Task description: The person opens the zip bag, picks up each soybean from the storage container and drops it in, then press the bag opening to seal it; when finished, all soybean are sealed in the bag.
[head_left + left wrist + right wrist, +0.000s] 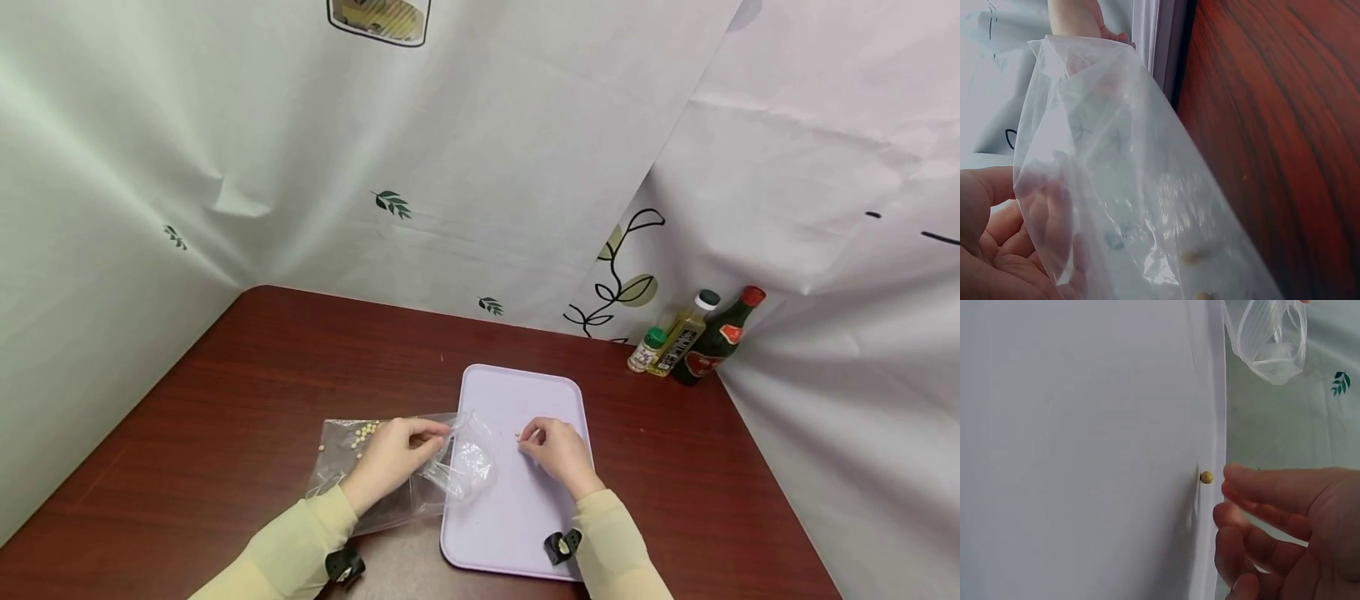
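Step in hand, as judged: gathering small pale beads (366,432) into the clear bag (471,465), which lies left of the lilac tray (517,533) and overlaps its left edge. Left hand (390,458): thumb and fingers pinch the bag near its right end. Right hand (558,454): over the tray, well apart from the left, fingers loosely bent and holding nothing visible—one single bead (1207,477) sits just beside the fingertips, apparently untouched. The next move calls for a light, precise pinch—the bead could roll.
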### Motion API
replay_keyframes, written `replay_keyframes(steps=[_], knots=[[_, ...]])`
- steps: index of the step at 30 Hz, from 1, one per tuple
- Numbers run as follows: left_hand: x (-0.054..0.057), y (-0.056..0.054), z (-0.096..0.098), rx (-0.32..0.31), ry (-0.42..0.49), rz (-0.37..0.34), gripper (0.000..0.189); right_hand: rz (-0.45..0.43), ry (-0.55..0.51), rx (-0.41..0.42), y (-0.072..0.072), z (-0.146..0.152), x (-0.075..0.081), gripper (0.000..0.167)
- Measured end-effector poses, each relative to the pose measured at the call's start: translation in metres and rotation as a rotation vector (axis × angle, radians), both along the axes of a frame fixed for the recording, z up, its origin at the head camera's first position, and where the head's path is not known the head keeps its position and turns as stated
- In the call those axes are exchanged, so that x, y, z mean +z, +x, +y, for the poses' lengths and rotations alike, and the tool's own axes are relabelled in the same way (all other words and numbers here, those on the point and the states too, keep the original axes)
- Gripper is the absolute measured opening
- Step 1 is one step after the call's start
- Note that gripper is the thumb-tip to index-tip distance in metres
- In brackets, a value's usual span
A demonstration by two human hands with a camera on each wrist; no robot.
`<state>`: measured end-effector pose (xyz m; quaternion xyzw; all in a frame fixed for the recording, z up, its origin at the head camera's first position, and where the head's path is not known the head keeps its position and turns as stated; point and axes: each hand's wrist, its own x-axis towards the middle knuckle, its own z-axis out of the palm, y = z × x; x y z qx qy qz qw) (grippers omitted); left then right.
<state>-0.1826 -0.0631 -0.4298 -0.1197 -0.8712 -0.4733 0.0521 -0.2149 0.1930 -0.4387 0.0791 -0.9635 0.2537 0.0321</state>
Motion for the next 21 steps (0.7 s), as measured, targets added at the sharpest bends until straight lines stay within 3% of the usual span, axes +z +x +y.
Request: replay_keyframes(steps=[11,21], knots=[[0.0009,-0.0010,0.0015,-0.003,-0.005,-0.011,0.014,-0.004,0.088,-0.036,-0.0055,0.0009,-0.0032,0.012],[0.0010,-0.0017,0.0012,-0.009,0.000,-0.013,0.014,-0.037,0.082,-0.060,-0.0086,-0.0060,-0.0048,0.013]])
